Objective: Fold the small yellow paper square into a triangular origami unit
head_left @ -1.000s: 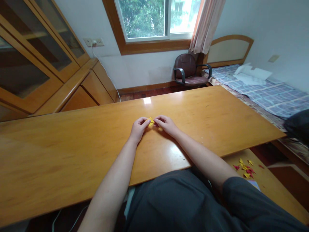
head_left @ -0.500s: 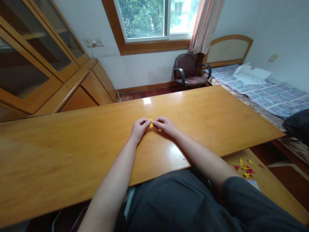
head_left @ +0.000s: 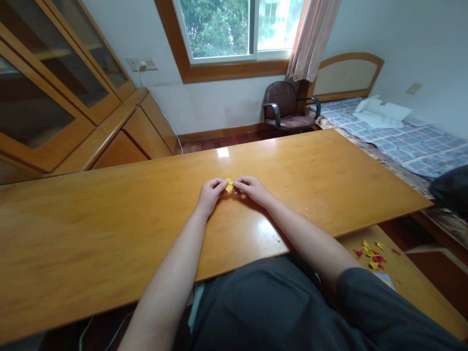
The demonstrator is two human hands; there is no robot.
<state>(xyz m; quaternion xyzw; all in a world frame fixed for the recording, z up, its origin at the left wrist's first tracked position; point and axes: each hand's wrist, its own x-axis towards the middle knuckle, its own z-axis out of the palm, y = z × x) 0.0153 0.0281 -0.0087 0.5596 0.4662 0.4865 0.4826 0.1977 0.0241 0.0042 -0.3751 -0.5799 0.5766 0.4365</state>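
Note:
A small folded piece of yellow paper (head_left: pixel 229 185) is held just above the wooden table (head_left: pixel 109 229), between my two hands. My left hand (head_left: pixel 212 193) pinches its left side between thumb and fingers. On the other side, my right hand (head_left: pixel 252 189) has thumb and forefinger closed at the paper's right edge. The fingers cover part of the paper, and its fold lines are too small to make out.
Several folded yellow and red paper pieces (head_left: pixel 375 256) lie on a lower wooden surface (head_left: pixel 413 278) at the right. Beyond the table stand a brown armchair (head_left: pixel 283 105) and a bed (head_left: pixel 413 136). A glass-door cabinet (head_left: pixel 69 87) is at the left.
My right fingers have shifted slightly right, and more of the yellow paper shows between the hands. My left hand has hardly moved.

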